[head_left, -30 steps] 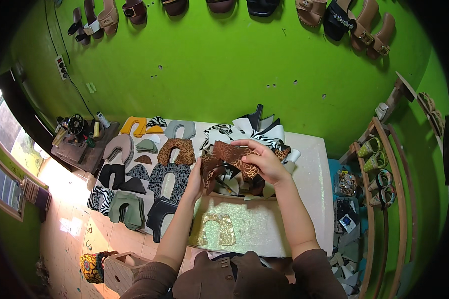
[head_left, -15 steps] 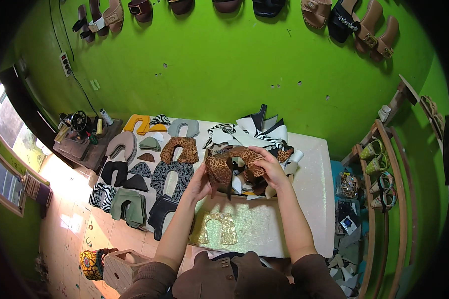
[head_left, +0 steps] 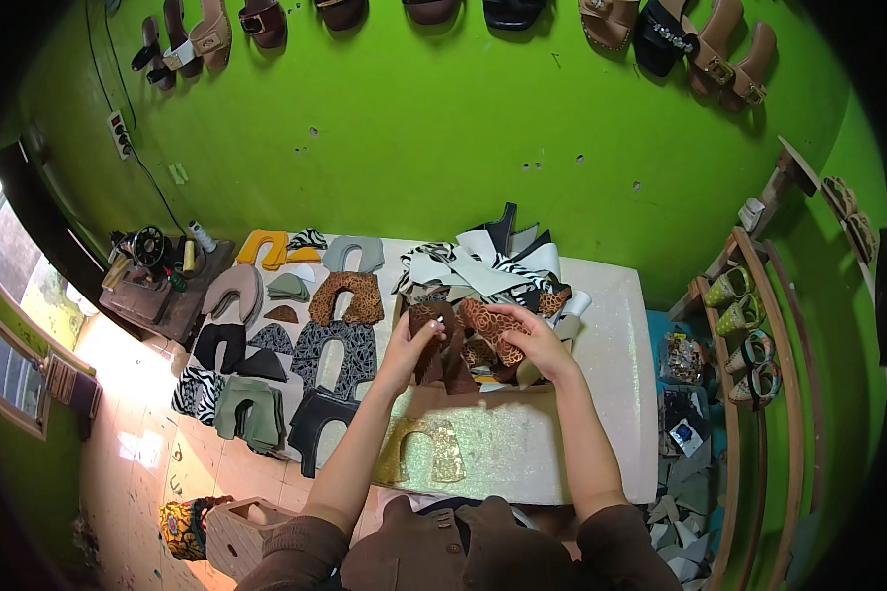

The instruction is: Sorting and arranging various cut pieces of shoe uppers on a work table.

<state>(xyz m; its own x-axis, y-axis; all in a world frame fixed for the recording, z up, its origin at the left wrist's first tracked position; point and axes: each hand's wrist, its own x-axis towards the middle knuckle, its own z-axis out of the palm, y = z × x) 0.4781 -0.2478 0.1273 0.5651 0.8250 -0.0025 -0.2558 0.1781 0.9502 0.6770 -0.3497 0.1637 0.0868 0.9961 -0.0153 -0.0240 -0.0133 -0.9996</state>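
Observation:
Brown patterned material, apparently cut shoe-upper pieces (head_left: pixel 485 320), is held up between my two hands above a heap of scraps. My left hand (head_left: pixel 410 347) is closed on its darker side, thumb on top. My right hand (head_left: pixel 539 345) pinches the lighter, spotted part. Whether this is one piece or several I cannot tell. Below and behind lies a box-like pile of offcuts (head_left: pixel 483 271), with zebra-print, white and black strips. Nearer to me on the table is a glittery gold U-shaped piece (head_left: pixel 434 438). Leopard-print U-shaped pieces (head_left: pixel 347 295) lie left of my hands.
On the white table (head_left: pixel 611 394), stacks of U-shaped and half-round pieces stand at the left, including green pieces (head_left: pixel 249 409) and black ones (head_left: pixel 317 424). A sewing machine (head_left: pixel 148 251) is at the far left. A wooden rack (head_left: pixel 774 414) with sandals stands right. A wooden stool (head_left: pixel 237 537) is near left.
The brown patterned material has been turned and folded together between my hands. My right hand has moved slightly down. The whole view has shifted a little.

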